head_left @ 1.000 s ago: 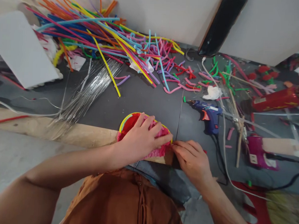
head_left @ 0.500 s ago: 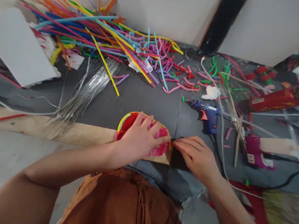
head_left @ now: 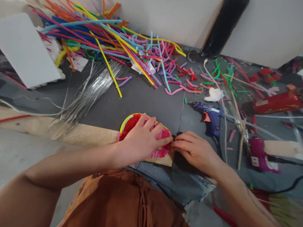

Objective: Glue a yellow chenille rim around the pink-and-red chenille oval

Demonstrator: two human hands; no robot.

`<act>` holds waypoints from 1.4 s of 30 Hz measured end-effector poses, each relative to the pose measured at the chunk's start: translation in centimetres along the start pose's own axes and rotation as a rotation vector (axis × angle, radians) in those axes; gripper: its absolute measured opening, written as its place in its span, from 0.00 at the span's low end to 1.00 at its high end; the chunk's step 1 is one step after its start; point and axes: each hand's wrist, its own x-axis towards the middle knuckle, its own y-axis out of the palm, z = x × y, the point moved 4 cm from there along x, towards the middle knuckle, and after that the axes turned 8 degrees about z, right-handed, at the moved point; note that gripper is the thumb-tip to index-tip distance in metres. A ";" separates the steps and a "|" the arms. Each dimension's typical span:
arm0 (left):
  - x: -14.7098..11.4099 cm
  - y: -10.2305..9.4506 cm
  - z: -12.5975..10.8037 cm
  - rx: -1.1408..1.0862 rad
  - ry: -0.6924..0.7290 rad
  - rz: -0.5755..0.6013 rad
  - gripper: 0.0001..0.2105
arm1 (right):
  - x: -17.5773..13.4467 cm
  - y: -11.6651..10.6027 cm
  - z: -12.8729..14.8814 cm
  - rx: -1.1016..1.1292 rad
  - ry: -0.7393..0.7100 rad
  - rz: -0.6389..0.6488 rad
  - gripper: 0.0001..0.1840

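Observation:
A rounded piece covered in red and pink fuzzy pipe cleaners [head_left: 131, 123] lies at the table's front edge, with a yellow pipe cleaner [head_left: 127, 117] along its far rim and a pale green strip just inside. My left hand [head_left: 145, 137] lies across the piece, its fingers spread and pressing on the pink part. At the right tip, my right hand [head_left: 194, 147] is pinched against the piece, where the yellow rim runs in under its fingers. The fingertips hide the strip's end. Something small and dark shows by the right fingertips; I cannot tell what it is.
Many coloured pipe cleaners [head_left: 95, 30] pile up at the back, beside silver wires [head_left: 92, 91]. A blue glue gun [head_left: 210, 116] and a purple glue gun [head_left: 261, 155] with cords lie right. A phone [head_left: 224, 28] leans on the wall near a red can [head_left: 280, 100].
My right hand has moved slightly left and in against the piece's tip, covering a yellow end that showed before. My left hand stays where it was on the piece.

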 end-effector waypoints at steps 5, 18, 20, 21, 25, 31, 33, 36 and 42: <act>0.1 0.0 0.0 0.005 -0.001 0.007 0.19 | 0.1 0.0 -0.2 0.053 0.032 0.045 0.11; -0.9 0.3 -0.7 0.023 -0.074 -0.115 0.20 | 0.2 1.0 1.2 -0.140 0.005 -0.123 0.08; -1.7 0.6 -1.4 0.014 -0.089 -0.126 0.22 | 0.1 1.1 1.3 -0.143 0.003 -0.128 0.09; -2.1 0.8 -1.9 0.003 -0.085 -0.122 0.23 | 0.1 1.1 1.3 -0.141 0.008 -0.126 0.09; -3.8 1.7 -3.1 -0.036 -0.027 -0.106 0.18 | -0.1 1.2 1.4 -0.137 0.017 -0.106 0.09; -5.0 1.1 -1.9 -0.024 -0.005 -0.124 0.15 | 0.1 1.5 2.1 -0.094 0.076 -0.046 0.08; -5.1 0.8 -1.3 -0.008 -0.009 -0.133 0.14 | 0.6 1.9 2.6 -0.086 0.123 -0.033 0.08; -5.1 0.6 -0.6 0.002 -0.036 -0.201 0.12 | 1.6 2.5 3.5 -0.071 0.258 -0.056 0.06; -5.9 1.8 -0.7 -0.103 0.027 -0.331 0.14 | 2.8 3.8 5.1 0.034 0.498 -0.152 0.05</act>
